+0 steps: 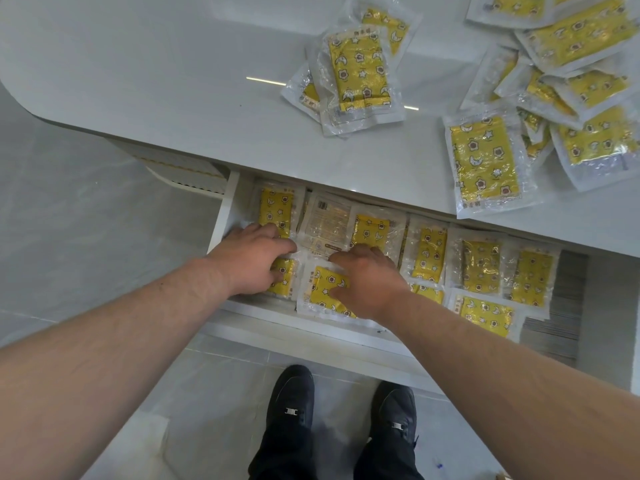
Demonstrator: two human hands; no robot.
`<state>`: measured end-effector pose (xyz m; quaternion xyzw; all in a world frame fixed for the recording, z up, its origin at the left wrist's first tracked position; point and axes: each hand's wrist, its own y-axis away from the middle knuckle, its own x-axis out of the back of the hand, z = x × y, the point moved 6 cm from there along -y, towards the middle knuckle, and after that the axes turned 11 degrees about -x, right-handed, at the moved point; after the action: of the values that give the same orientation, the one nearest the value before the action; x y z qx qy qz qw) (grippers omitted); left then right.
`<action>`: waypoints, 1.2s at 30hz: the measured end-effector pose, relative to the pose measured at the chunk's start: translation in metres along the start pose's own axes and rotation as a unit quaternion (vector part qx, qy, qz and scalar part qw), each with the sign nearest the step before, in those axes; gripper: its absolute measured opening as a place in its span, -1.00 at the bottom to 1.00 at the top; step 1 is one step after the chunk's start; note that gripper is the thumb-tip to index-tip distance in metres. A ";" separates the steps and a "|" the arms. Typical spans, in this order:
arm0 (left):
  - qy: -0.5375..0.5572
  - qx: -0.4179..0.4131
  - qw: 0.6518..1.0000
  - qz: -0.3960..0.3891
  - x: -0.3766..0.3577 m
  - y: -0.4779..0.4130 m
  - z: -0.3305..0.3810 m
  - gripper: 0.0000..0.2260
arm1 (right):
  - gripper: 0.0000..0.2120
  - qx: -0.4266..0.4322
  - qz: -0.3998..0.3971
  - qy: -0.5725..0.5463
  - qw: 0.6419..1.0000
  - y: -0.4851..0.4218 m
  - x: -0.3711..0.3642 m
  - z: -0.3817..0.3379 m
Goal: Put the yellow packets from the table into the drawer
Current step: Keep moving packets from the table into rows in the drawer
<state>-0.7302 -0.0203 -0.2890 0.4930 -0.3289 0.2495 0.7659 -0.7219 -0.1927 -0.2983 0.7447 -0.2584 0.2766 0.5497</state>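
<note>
Left hand (252,259): resting flat with fingers stretched over the packets at the left end of the drawer (221,220); probably pressing them down to keep the layer level.
Right hand (370,282): lying on the near packet (322,289), fingers bent toward the back-side-up packet (325,223); pinching or merely pushing, cannot tell.
Drawer packets (427,252): lying in overlapping rows across the pulled-out drawer, covering most of its visible bottom; likely being squared up to make room for more.
Table (156,81): carrying a small pile (356,71) in the middle, a larger heap (581,91) at the right, and a single packet (485,161) jutting over the edge above the drawer.
In the way: table edge overhanging the back row and hiding part of it; glossy overlapping wrappers probably sliding under pressure.
Around: dark shoes (291,403) standing on the pale floor just below the drawer front.
</note>
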 end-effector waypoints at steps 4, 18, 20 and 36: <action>-0.010 -0.004 1.000 0.003 -0.001 0.000 0.001 -0.52 | -0.51 -0.007 0.019 0.014 1.000 0.002 -0.003 -0.002; -0.131 -0.107 0.985 -0.026 0.006 0.005 0.010 -0.41 | -0.45 0.242 0.066 0.186 0.950 0.019 0.008 -0.002; -0.143 -0.111 0.983 -0.033 0.003 0.004 0.009 -0.42 | -0.45 0.256 0.061 0.203 0.943 0.020 0.002 -0.003; -0.098 -0.081 0.992 -0.014 0.005 0.018 0.017 -0.41 | -0.49 0.205 0.076 0.075 0.973 0.040 0.018 0.002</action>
<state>-0.7438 -0.0282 -0.2693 0.4565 -0.4145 0.1613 0.7706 -0.7359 -0.2065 -0.2590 0.7968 -0.2103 0.4193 0.3809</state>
